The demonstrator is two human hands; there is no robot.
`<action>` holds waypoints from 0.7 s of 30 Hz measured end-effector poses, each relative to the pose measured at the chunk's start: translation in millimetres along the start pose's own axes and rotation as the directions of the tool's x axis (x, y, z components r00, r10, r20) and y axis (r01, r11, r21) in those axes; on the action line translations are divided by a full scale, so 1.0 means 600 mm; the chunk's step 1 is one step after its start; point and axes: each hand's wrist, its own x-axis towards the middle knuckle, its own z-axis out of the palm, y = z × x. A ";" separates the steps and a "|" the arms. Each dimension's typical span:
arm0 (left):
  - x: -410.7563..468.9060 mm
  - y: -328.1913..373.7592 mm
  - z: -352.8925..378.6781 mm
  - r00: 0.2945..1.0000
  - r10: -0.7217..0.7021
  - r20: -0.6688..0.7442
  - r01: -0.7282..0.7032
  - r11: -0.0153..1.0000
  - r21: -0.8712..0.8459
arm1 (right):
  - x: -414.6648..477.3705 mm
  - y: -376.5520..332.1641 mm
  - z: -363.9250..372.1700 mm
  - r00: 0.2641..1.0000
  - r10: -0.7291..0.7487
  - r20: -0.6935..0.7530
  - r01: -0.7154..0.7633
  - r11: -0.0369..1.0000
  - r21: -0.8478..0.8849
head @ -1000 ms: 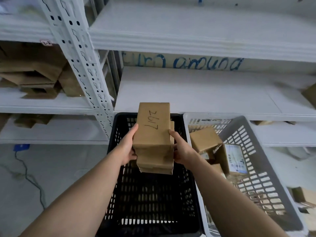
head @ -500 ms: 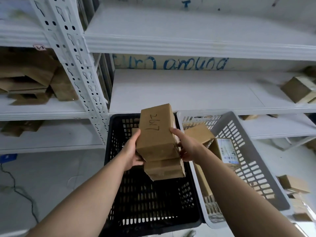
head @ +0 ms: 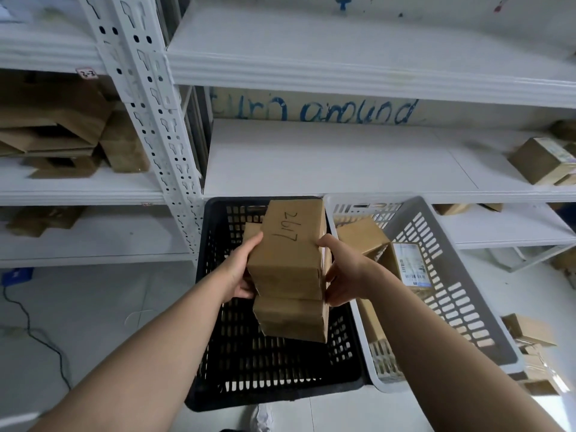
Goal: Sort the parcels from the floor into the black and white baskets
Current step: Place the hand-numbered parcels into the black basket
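In the head view, both hands hold a stack of parcels [head: 291, 275] in the air above the black basket [head: 274, 369]. The top parcel [head: 290, 241] bears the handwritten number 2617. The left hand [head: 240, 269] grips the stack's left side, thumb along the upper edge and fingers curled underneath. The right hand [head: 343, 272] clamps the right side the same way.

The white basket [head: 452, 307] stands touching the black one on its right and holds a plain parcel [head: 361, 235] and a labelled parcel [head: 411, 266]. Both baskets sit on the floor before white shelves [head: 311, 157]. More boxes [head: 526, 330] lie on the floor at right.
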 end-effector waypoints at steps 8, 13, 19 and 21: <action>-0.056 -0.065 0.030 0.999 0.043 -0.027 -0.039 0.991 0.131 | -0.016 0.105 0.015 0.983 -0.002 0.184 -0.033 0.982 0.187; -0.083 -0.094 0.053 0.996 0.081 -0.041 -0.074 0.989 0.131 | -0.019 0.154 0.009 0.982 -0.030 0.187 -0.010 0.978 0.208; -0.102 -0.094 0.069 0.989 0.144 -0.021 -0.140 0.982 0.128 | -0.032 0.171 0.018 0.979 -0.096 0.182 0.048 0.967 0.249; -0.099 -0.095 0.066 0.991 0.130 -0.021 -0.127 0.987 0.097 | -0.028 0.175 0.032 0.973 -0.090 0.211 0.028 0.960 0.278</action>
